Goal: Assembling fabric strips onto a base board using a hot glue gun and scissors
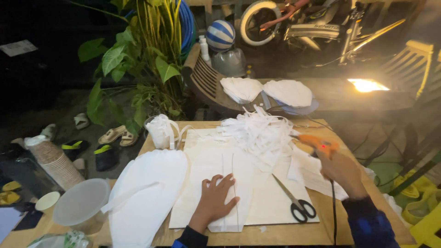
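Head view: left hand fingers are spreading wide, pressing flat a white sheet on the worktop. Right hand fingers are wrapping an orange corded tool, wrist raised, beside black-handled scissors.

Single view, from a camera worn on the person's head. It looks forward and steeply down over a wooden table, close enough that the near edge of the table runs off the bottom of the frame. The left hand and the right hand enter from the lower edge, the forearms cut off by the frame. The wide lens also takes in the ground to the left, a potted plant beyond the far left corner and a second table behind. No other view exists to overlap with it.
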